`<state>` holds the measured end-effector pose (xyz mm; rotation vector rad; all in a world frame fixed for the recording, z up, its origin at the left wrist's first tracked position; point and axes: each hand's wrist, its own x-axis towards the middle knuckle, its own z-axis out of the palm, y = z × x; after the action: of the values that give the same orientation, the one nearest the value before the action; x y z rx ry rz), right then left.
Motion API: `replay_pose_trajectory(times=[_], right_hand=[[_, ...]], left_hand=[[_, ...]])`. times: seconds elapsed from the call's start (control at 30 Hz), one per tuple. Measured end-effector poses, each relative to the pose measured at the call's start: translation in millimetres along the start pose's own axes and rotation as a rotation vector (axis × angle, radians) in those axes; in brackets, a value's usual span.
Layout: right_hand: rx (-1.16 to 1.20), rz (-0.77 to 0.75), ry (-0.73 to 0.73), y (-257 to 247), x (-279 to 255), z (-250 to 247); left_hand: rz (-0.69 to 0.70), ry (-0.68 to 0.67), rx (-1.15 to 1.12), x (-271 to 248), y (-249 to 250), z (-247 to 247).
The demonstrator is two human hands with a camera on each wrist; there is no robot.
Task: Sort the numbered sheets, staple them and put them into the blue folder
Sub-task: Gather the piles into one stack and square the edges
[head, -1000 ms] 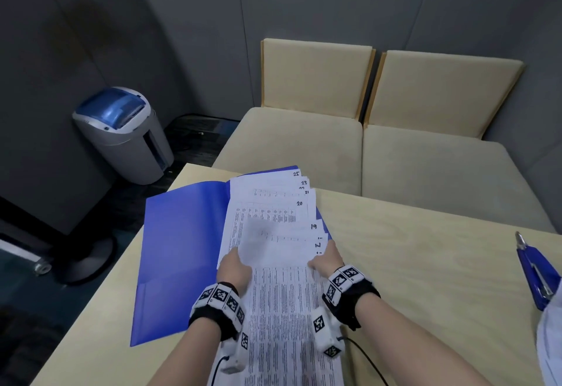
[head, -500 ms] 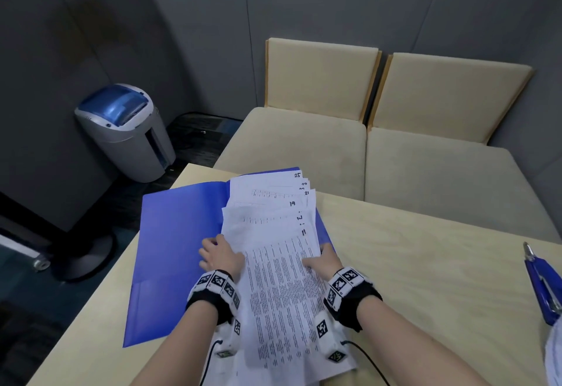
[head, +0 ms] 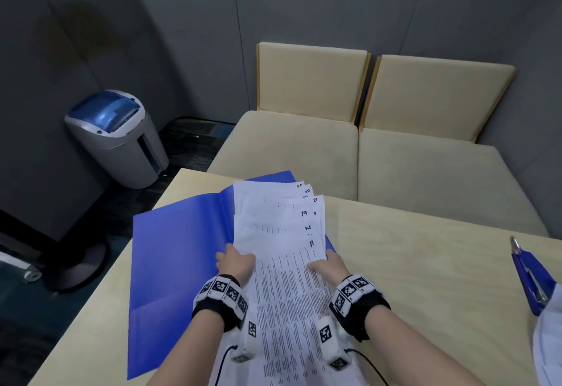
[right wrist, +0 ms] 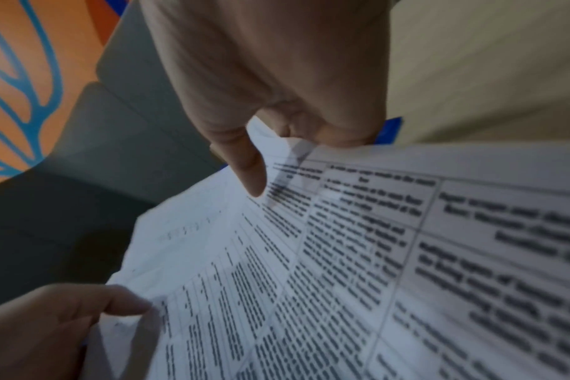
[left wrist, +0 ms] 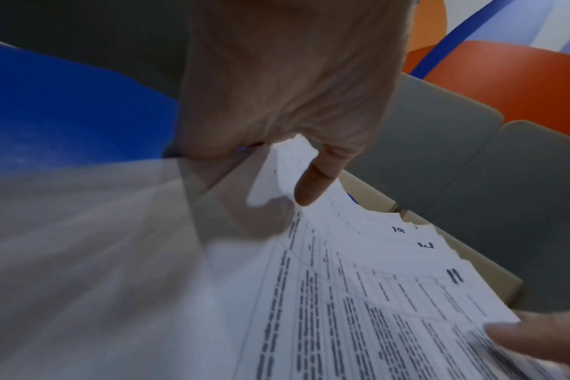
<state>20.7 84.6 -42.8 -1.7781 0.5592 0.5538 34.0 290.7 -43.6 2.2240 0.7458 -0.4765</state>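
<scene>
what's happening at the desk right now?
A person is holding a fanned stack of white printed sheets with handwritten numbers in both hands over an open blue plastic folder on the light wooden table. The left hand grips the stack's left edge, the right hand its right edge. Numbers 11, 19, 21 and 25 show at the staggered corners. A blue stapler lies untouched at the table's right edge, so stapling is not yet done.
</scene>
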Motion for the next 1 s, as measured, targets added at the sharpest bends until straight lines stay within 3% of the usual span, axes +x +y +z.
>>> replay_pose_trajectory(times=[0.17, 0.27, 0.37, 0.53, 0.7, 0.83, 1.0], right_hand=[[0.008, 0.044, -0.027, 26, -12, -17], [-0.002, 0.069, -0.036, 39, -22, -28], [0.063, 0.084, -0.05, 49, -35, -40], [0.108, 0.103, 0.012, 64, -51, -70], [0.067, 0.103, 0.213, 82, -80, -84], [0.046, 0.051, 0.35, 102, -97, -98], [0.058, -0.13, 0.383, 95, -116, -124]], left_hand=[[0.132, -0.069, -0.176, -18, -13, -1], [0.132, -0.282, -0.287, -28, -16, -8], [0.245, -0.442, -0.227, -40, -9, -7], [0.284, -0.449, 0.017, -61, 6, -2], [0.318, -0.185, 0.394, -69, -33, 19], [0.382, -0.209, 0.626, -77, -70, 31], [0.464, -0.209, 0.805, -57, -83, 11]])
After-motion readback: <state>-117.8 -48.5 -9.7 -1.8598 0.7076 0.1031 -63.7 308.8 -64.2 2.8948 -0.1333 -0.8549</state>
